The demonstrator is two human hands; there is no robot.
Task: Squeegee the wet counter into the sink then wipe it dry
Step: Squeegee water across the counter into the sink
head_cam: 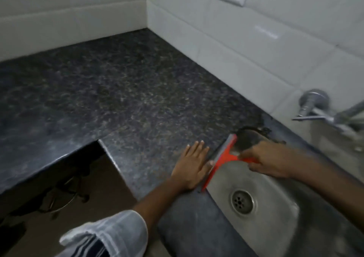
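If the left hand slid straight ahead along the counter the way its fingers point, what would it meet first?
The left hand lies flat on the counter, fingers pointing up toward the tiled wall. The stone ahead looks free, so the wall's base would probably come first. The squeegee lies just to its right, likely outside that line.

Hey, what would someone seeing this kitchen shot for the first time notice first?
The bright orange squeegee stands out, its blade lying along the left rim of the steel sink, its handle gripped by the right hand. Beside it, the left hand rests flat on the dark speckled counter.
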